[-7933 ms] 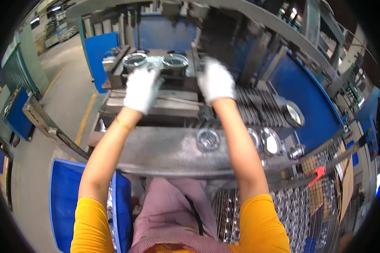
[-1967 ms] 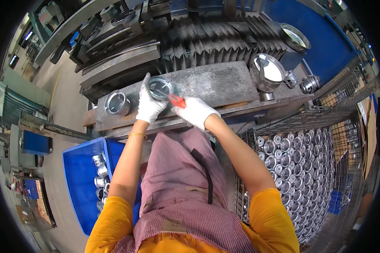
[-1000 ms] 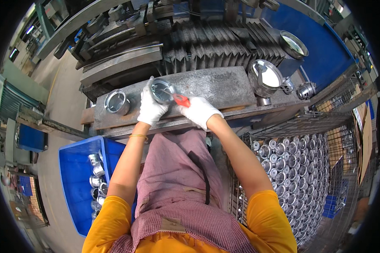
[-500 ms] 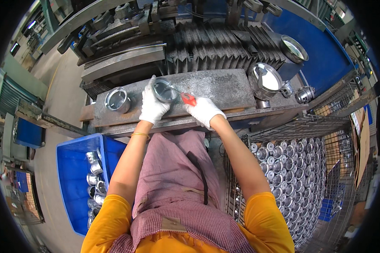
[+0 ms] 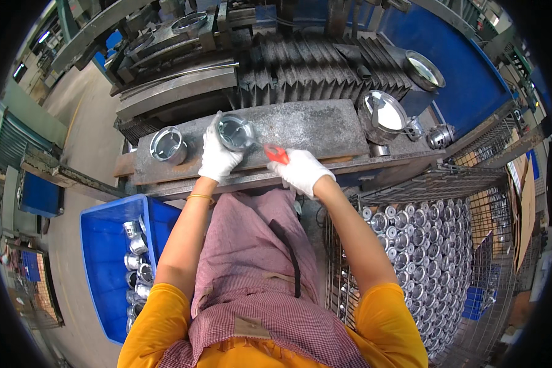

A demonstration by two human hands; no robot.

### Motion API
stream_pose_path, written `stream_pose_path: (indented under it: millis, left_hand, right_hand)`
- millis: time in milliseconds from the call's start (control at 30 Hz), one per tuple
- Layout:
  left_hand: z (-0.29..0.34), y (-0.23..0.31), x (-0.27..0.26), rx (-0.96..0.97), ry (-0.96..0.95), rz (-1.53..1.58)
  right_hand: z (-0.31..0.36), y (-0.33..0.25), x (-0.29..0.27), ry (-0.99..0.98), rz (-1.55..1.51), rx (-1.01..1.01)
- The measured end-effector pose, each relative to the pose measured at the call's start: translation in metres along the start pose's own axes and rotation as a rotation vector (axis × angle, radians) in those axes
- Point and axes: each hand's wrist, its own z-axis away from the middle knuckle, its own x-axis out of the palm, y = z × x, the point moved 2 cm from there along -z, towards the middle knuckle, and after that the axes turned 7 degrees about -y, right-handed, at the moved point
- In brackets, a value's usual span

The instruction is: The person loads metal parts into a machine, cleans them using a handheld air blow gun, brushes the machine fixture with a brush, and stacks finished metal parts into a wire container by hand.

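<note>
My left hand (image 5: pixel 219 154), in a white glove, is wrapped round the near-left side of a round, hollow metal casting (image 5: pixel 235 132) on the grey metal plate (image 5: pixel 306 122). My right hand (image 5: pixel 303 170), also gloved, is closed on a red-handled tool (image 5: pixel 276 153). Its thin, blurred tip points at the casting's right rim; whether it touches cannot be told. A second casting (image 5: pixel 168 146) of like shape stands on the plate to the left of my left hand.
A pot of white liquid (image 5: pixel 384 111) stands at the plate's right end, near small metal parts (image 5: pixel 440 136). Behind lie black bellows (image 5: pixel 300 67) and machine fixtures (image 5: pixel 190 23). A blue bin (image 5: pixel 98 221) with castings is at left; a wire cage (image 5: pixel 490 245) of stacked castings at right.
My right hand and the red-handled tool have shifted slightly right and toward me, away from the casting. At the upper left, the machine fixture has moved, and a ring-shaped part now shows there.
</note>
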Motion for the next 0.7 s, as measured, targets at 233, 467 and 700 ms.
stream_pose_path:
  millis: [233, 467, 700]
  left_hand:
    - [0.0, -0.007, 0.004, 0.089, 0.011, -0.042]
    - [-0.001, -0.004, 0.0, 0.11, 0.018, -0.041]
    - [-0.006, -0.03, 0.009, -0.016, -0.057, 0.22]
  right_hand:
    - [0.004, 0.006, 0.007, 0.06, 0.166, -0.097]
    - [-0.001, 0.009, 0.009, 0.063, 0.127, -0.14]
    - [0.01, 0.014, 0.006, 0.112, 0.014, -0.187]
